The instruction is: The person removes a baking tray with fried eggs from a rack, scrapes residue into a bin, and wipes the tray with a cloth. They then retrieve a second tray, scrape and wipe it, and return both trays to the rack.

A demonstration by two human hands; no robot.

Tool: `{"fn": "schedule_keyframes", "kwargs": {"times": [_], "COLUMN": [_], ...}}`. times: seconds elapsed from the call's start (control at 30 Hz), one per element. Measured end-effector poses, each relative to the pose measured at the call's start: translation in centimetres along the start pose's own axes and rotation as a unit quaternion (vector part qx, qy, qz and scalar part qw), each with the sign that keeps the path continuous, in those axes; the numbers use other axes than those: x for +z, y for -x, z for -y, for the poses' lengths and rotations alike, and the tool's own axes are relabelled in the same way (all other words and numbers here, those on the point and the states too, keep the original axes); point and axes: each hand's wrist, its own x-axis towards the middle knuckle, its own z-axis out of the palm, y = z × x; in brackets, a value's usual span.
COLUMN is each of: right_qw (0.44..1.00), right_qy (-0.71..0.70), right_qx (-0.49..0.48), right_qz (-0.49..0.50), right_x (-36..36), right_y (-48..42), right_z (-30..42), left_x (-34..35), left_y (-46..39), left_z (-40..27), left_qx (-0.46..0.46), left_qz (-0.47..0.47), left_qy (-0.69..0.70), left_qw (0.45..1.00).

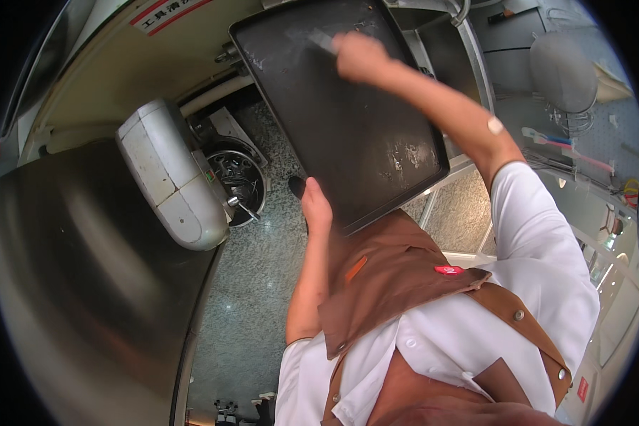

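Observation:
A large dark baking tray is tilted in front of me, its far end by the sink. My left hand grips its near left edge, thumb on the rim. Close to the far end, my right hand is closed around a flat scraper, its blade against the tray's surface and blurred. Pale residue marks the tray near its lower right corner, and more whitish streaks lie around the scraper. The scraper's handle is hidden in my fist.
A grey stand mixer with a metal bowl stands to the left, beside a steel worktop. Behind the tray is a sink with a faucet. Spatulas and whisks hang at the right.

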Motion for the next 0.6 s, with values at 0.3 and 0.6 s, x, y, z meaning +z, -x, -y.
{"fn": "schedule_keyframes", "kwargs": {"times": [0.3,0.6], "right_qw": [0.969,0.964], "right_qy": [0.018,0.015], "right_qx": [-0.179,-0.263], "right_qz": [-0.168,0.019], "right_x": [4.6,3.6], "right_y": [-0.3,9.3], "right_z": [4.1,2.8], "left_x": [-0.2,-0.1], "left_y": [0.4,0.0], "left_z": [-0.1,0.9], "left_qx": [-0.009,-0.028], "left_qz": [-0.014,-0.007], "left_qy": [-0.024,-0.012], "left_qw": [1.0,1.0]}}
